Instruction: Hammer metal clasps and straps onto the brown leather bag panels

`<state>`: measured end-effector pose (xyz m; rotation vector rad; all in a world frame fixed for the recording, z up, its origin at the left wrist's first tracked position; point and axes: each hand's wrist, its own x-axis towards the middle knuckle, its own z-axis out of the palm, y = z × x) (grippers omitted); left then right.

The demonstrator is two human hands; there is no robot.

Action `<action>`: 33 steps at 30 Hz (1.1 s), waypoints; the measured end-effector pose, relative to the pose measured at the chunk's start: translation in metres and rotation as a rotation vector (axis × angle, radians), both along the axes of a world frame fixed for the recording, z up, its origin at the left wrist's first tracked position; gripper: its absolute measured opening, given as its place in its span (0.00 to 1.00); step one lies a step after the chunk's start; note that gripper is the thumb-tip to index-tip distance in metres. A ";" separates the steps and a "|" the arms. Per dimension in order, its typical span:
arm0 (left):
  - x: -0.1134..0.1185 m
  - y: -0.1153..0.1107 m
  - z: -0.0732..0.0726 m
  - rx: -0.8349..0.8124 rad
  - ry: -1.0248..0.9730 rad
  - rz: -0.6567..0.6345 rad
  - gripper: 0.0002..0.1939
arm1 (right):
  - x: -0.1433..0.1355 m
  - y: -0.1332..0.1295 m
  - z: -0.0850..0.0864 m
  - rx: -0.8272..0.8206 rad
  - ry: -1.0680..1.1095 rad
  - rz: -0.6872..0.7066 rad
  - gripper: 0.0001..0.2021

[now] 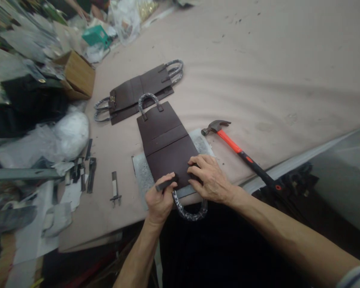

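A dark brown leather bag panel (168,138) with plastic-wrapped handles lies on a grey slab (142,172). Its near handle (192,216) hangs over the table's front edge. In my left hand (160,200) is a dark rod-like punch (165,184), tilted over the near left part of the panel; its tip is hard to make out. My right hand (210,178) rests on the panel's near right side, fingers curled, and what lies between them is hidden. To the right of the slab lies a claw hammer (228,140) with a red and black handle.
More brown bag panels (135,90) lie stacked behind. A pronged tool (114,188) and several dark tools (91,174) are on the left. An open cardboard box (79,76), plastic bags (70,132) and a green box (96,36) crowd the left side. Another person's hand (83,14) shows at the far left.
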<state>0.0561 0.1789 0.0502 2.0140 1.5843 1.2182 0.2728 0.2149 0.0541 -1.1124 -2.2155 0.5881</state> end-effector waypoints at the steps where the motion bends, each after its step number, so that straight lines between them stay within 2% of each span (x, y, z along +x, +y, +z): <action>1: 0.000 0.000 -0.001 0.017 0.013 -0.031 0.06 | 0.000 0.000 0.000 0.003 -0.003 0.015 0.09; 3: 0.001 0.000 -0.003 -0.003 -0.057 0.021 0.06 | 0.000 0.001 0.000 0.011 -0.004 0.048 0.08; 6: 0.002 0.002 -0.005 -0.107 -0.317 0.208 0.09 | 0.001 0.001 -0.001 0.028 -0.001 0.074 0.07; 8: 0.004 0.002 -0.005 -0.157 -0.357 0.188 0.10 | 0.001 0.002 -0.001 0.036 -0.001 0.076 0.08; 12: 0.006 0.002 -0.003 -0.123 -0.187 0.054 0.09 | 0.002 0.002 -0.003 0.053 0.028 0.076 0.09; 18: 0.009 0.002 -0.007 -0.039 -0.115 0.045 0.06 | 0.004 0.002 -0.009 0.097 0.128 0.088 0.06; 29: 0.017 0.007 0.000 0.079 0.016 -0.014 0.04 | 0.005 0.003 -0.007 0.092 0.193 0.088 0.06; 33: 0.020 0.011 0.001 0.119 0.103 -0.050 0.04 | 0.007 0.003 -0.003 0.050 0.316 0.083 0.06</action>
